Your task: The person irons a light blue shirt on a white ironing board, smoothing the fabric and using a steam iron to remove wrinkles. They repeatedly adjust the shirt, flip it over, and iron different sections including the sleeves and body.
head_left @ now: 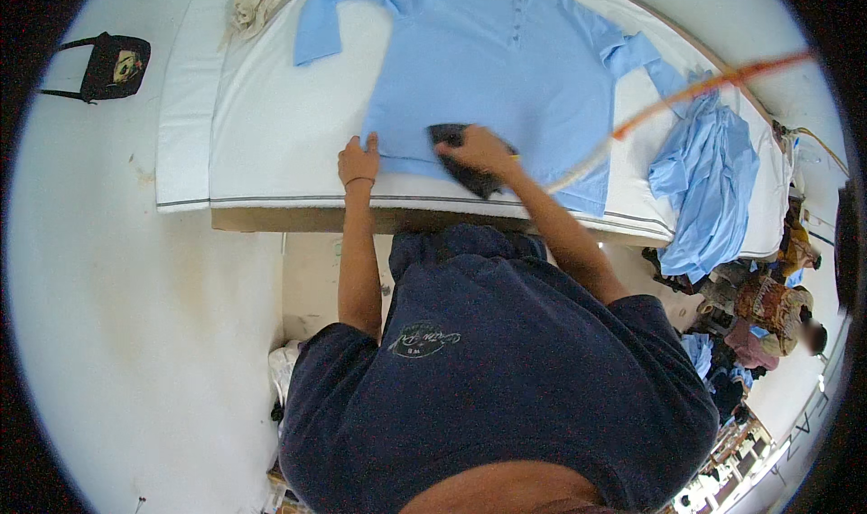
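Observation:
A light blue long-sleeved shirt lies spread on the white padded table. My right hand is closed round the handle of a dark iron, which sits on the shirt's lower part, slightly blurred. An orange and white cord runs from the iron toward the upper right. My left hand grips the shirt's lower left edge with curled fingers, left of the iron.
Crumpled blue garments hang over the table's right end, and cream cloth lies at its upper left. A black bag is at the far left. At the right are heaps of clothing and another person's head, partly seen.

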Demonstrator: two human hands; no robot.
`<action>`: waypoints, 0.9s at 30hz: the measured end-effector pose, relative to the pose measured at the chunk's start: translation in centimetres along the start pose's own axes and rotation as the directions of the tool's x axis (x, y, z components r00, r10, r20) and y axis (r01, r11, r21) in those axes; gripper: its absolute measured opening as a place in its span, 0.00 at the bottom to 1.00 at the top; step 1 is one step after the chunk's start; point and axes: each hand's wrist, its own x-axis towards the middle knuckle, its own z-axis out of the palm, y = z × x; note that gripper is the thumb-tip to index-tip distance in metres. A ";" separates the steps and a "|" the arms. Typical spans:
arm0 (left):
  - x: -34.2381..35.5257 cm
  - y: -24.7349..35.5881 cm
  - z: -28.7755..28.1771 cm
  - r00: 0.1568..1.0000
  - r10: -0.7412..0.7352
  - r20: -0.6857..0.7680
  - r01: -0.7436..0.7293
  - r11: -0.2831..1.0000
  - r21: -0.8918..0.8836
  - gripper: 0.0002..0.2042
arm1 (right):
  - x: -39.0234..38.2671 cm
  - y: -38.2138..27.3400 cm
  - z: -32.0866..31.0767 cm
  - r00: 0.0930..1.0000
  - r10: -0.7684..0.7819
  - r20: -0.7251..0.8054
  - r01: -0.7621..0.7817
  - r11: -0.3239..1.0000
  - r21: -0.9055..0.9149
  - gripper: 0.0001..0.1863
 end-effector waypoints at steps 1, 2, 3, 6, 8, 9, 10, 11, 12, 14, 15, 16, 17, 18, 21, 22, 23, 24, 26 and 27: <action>0.2 -0.2 -0.1 1.000 0.000 -0.003 0.000 1.000 0.018 0.24 | 0.1 -2.7 1.7 1.000 -0.025 0.013 0.027 0.994 -0.105 0.38; 0.4 -0.4 0.1 1.000 0.009 0.010 -0.009 1.000 0.017 0.25 | -0.8 -5.6 2.9 1.000 -0.024 0.009 0.024 0.996 -0.086 0.38; 0.7 -0.7 0.2 1.000 0.018 0.019 -0.018 1.000 0.019 0.26 | -1.1 -7.4 4.0 0.999 -0.036 0.003 0.036 0.996 -0.079 0.43; 1.0 -4.2 1.8 0.987 0.094 -0.130 -0.099 0.995 -0.032 0.27 | -2.1 -8.7 4.0 1.000 0.008 -0.011 -0.008 1.000 -0.011 0.40; 1.2 -4.8 2.3 0.974 0.126 -0.190 -0.130 0.992 -0.004 0.26 | -2.1 -6.7 2.7 0.995 0.078 -0.063 -0.079 0.997 -0.021 0.38; 1.8 -5.1 1.8 0.982 0.142 -0.126 -0.141 0.990 0.016 0.26 | -2.7 -4.9 2.2 0.989 0.127 -0.080 -0.129 0.991 -0.024 0.37; 1.8 -4.5 1.2 0.982 0.146 -0.118 -0.150 0.988 -0.024 0.26 | -3.2 -2.3 1.7 0.971 0.173 -0.162 -0.172 0.985 0.019 0.36; 1.8 -4.6 0.8 0.967 0.191 -0.167 -0.183 0.981 0.064 0.26 | -4.1 -0.1 0.6 0.947 0.260 -0.189 -0.248 0.965 0.081 0.36; 2.2 -6.3 0.8 0.967 0.174 -0.187 -0.170 0.985 0.033 0.26 | -5.8 1.3 -0.8 0.917 0.307 -0.256 -0.287 0.951 0.112 0.37; 2.4 -4.9 -0.5 0.984 0.148 -0.101 -0.143 0.988 0.050 0.25 | -8.2 8.1 -2.2 0.864 0.436 -0.249 -0.361 0.884 0.296 0.39; 2.2 -5.3 -0.6 0.955 0.222 -0.199 -0.212 0.975 0.071 0.25 | -9.6 10.5 -2.7 0.778 0.535 -0.330 -0.441 0.838 0.320 0.40; 2.1 -4.6 -1.0 0.970 0.172 -0.173 -0.165 0.985 0.057 0.25 | -11.3 13.4 -3.3 0.743 0.592 -0.313 -0.465 0.793 0.394 0.40; 2.1 -4.5 -1.0 0.953 0.215 -0.212 -0.198 0.975 0.096 0.25 | -12.6 16.1 -3.0 0.668 0.613 -0.422 -0.495 0.789 0.363 0.42; 2.3 -5.8 -1.6 0.976 0.164 -0.141 -0.146 0.981 0.131 0.25 | -14.0 18.1 -3.2 0.646 0.639 -0.418 -0.511 0.768 0.386 0.44; 3.1 -4.6 -2.3 0.984 0.163 -0.068 -0.147 0.969 0.197 0.25 | -18.3 22.5 -3.7 0.488 0.744 -0.457 -0.620 0.664 0.419 0.45; 3.2 -5.2 -2.5 0.979 0.180 -0.096 -0.157 0.966 0.204 0.25 | -19.1 24.1 -4.1 0.473 0.752 -0.458 -0.622 0.654 0.431 0.45; 3.2 -5.8 -2.3 0.973 0.194 -0.126 -0.165 0.963 0.211 0.24 | -19.9 25.8 -4.4 0.461 0.759 -0.460 -0.624 0.646 0.440 0.45; 3.2 -5.6 -1.9 0.959 0.230 -0.166 -0.190 0.955 0.228 0.25 | -20.8 27.7 -4.4 0.442 0.715 -0.541 -0.573 0.690 0.443 0.45; 3.0 -5.8 -1.6 0.924 0.286 -0.256 -0.217 0.939 0.266 0.26 | -22.7 30.7 -5.4 0.412 0.768 -0.491 -0.582 0.636 0.506 0.45; 2.5 -6.5 -1.7 0.911 0.290 -0.294 -0.201 0.934 0.297 0.24 | -23.8 31.6 -5.9 0.413 0.773 -0.481 -0.601 0.628 0.494 0.46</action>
